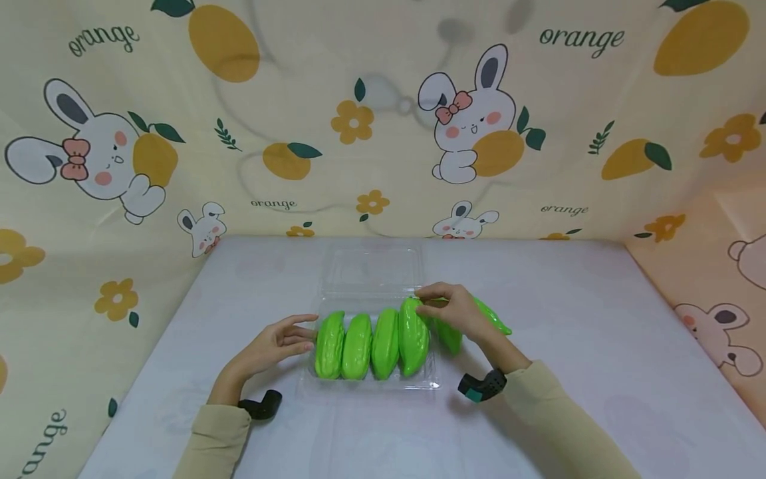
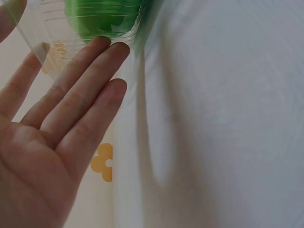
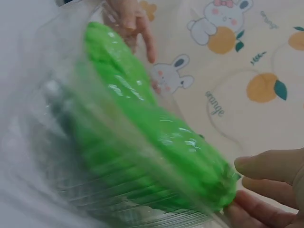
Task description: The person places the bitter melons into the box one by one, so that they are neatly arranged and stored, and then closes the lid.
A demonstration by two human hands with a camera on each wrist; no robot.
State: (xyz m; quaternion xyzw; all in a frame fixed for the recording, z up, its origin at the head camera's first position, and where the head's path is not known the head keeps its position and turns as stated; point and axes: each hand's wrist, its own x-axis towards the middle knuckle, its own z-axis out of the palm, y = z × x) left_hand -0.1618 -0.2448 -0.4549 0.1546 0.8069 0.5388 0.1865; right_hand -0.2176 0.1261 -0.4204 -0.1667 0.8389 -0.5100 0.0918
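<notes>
Several bright green banana-shaped pieces stand side by side in a clear plastic clamshell box (image 1: 389, 384), its lid (image 1: 374, 266) laid back behind it. My left hand (image 1: 272, 346) is at the box's left side; in the left wrist view its straight fingers (image 2: 88, 88) reach the clear wall, near the leftmost green piece (image 1: 330, 346). At the right end, my right hand (image 1: 457, 311) pinches the upper tip of the rightmost green banana-shaped piece (image 1: 414, 342) in the box. In the right wrist view, thumb and fingers (image 3: 268, 164) surround that tip.
Two more green pieces lie on the white table right of the box, one (image 1: 449, 338) partly under my right hand, another (image 1: 493, 318) behind the wrist. A patterned cloth (image 1: 359, 166) rises along the table's back edge and both sides.
</notes>
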